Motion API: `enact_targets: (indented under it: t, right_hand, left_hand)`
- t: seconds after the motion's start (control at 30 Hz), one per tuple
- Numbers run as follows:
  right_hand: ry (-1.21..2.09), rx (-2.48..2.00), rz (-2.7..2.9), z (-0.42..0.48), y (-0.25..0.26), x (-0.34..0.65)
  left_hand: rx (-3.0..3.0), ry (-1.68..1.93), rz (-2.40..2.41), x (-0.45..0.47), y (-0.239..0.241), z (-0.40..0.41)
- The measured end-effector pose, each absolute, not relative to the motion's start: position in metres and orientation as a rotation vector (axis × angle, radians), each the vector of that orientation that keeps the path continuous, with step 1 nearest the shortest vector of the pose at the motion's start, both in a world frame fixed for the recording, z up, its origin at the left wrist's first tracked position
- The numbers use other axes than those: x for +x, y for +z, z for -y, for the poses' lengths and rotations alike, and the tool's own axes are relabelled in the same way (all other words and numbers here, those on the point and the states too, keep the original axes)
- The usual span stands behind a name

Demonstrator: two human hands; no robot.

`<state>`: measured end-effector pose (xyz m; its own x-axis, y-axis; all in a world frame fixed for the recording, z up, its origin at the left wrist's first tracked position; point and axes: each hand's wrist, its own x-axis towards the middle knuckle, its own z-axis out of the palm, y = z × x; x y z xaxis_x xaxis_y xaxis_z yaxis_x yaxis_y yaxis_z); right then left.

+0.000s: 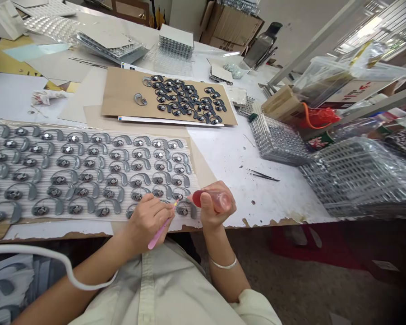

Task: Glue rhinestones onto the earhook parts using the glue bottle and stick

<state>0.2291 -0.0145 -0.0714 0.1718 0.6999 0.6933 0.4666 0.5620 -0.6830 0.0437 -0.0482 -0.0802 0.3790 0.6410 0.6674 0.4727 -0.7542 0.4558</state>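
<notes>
the fingers of the left hand (148, 221) are pinched around a pink stick (155, 238) with a yellowish tip, held like a pen. the fingers of the right hand (214, 219) are curled around a red squeeze bottle (211, 199), its narrow nozzle aimed toward the left hand's fingertips. between the two sets of fingers sits a grey hook-shaped piece (186, 194), lying on a ridged white sheet (194, 178) in its rightmost column; the stick's tip and the nozzle both come close to it (whether either one touches it, i cannot tell).

to the left of the left fingers and beyond them, the same sheet carries many more grey hooks in rows, and those that show clearly each have a bright round part set in them. so the placing of those parts looks done here, while the work with stick and bottle seems to be under way at the piece between the fingers. which of the others have had the same handling cannot be told from here.

farther out, beyond both hands, a brown cardboard (120, 92) bears a cluster of dark pieces (181, 93). dark tweezers (263, 175) lie to the right of the right fingers, out of either hand's grip.
</notes>
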Motion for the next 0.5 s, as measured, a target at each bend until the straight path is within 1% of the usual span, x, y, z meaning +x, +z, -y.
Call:
enact_targets:
  t: [0.5]
  right_hand:
    - [0.151,-0.967,1.502,0.0126,-0.0725,0.2273]
  left_hand:
    - [2.449,1.316,-1.007,0.0444,-0.0805,0.0476]
